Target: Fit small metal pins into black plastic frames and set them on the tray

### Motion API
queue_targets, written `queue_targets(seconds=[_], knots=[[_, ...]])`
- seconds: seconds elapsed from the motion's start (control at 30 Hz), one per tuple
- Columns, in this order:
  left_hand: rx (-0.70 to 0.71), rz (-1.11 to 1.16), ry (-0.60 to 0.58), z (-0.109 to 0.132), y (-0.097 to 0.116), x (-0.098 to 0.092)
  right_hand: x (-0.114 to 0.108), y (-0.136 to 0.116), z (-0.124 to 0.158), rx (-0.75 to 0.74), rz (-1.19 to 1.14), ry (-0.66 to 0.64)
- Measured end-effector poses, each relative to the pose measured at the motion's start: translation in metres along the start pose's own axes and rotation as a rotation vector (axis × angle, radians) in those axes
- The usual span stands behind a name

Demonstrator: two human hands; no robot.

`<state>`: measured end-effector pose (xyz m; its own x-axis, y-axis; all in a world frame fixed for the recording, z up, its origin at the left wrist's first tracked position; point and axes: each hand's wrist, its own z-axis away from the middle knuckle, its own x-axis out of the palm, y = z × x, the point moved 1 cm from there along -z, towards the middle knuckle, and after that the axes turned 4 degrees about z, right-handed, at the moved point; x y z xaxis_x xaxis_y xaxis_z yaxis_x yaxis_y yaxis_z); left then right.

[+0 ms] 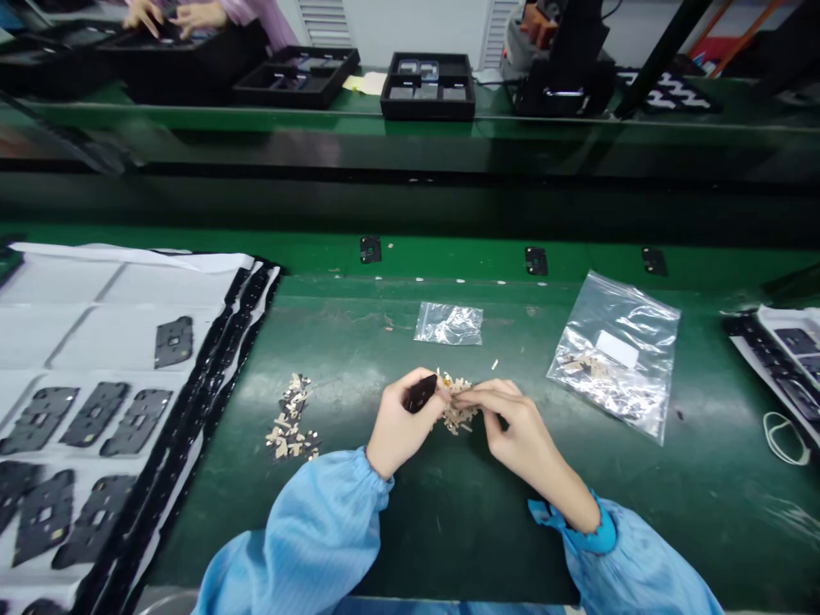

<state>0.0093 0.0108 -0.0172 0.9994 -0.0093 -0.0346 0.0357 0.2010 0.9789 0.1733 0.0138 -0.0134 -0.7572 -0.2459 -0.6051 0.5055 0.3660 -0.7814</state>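
Observation:
My left hand (pixel 407 417) is closed around a dark, flat plastic part (pixel 421 394), tilted up between thumb and fingers. The fingertips of my right hand (pixel 518 420) are pressed together close to the left fingertips; what they pinch, if anything, is too small to make out. Under both hands lies a pile of small tan and black pieces (pixel 459 418), partly covered by the fingers. A second heap of similar pieces (pixel 293 424) lies to the left. Just beyond my hands is a small clear zip bag (pixel 448 324).
A larger plastic bag (pixel 613 357) holding small pieces lies at right. White compartmented trays (pixel 137 299) with black plastic parts stand at left. Several black parts (pixel 370 249) lie along the green strip behind. Across the bench, a co-worker's hands (pixel 174 17) work over black boxes (pixel 428 109).

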Motion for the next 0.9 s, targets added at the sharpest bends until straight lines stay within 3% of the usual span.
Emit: queue_targets(seconds=[0.13, 0.4, 0.53, 0.73, 0.9], knots=[[-0.033, 0.082, -0.027, 0.0001, -0.0015, 0.0013, -0.0045, 0.0001, -0.0016, 0.019, 0.015, 0.036], [0.001, 0.053, -0.085, 0.0017, 0.0055, 0.0057, -0.0017, -0.0001, -0.0037, 0.222, -0.432, 0.036], [0.036, 0.001, -0.114, 0.0039, 0.0046, 0.0077, -0.0004, -0.0019, -0.0035, 0.315, -0.513, 0.037], [0.277, -0.154, -0.006, 0.0081, 0.0017, 0.0065, 0.0004, -0.0024, -0.0034, 0.299, -0.551, 0.093], [0.287, -0.161, 0.004, 0.0096, 0.0, 0.0086, 0.0022, -0.0033, -0.0015, 0.257, -0.51, 0.074]])
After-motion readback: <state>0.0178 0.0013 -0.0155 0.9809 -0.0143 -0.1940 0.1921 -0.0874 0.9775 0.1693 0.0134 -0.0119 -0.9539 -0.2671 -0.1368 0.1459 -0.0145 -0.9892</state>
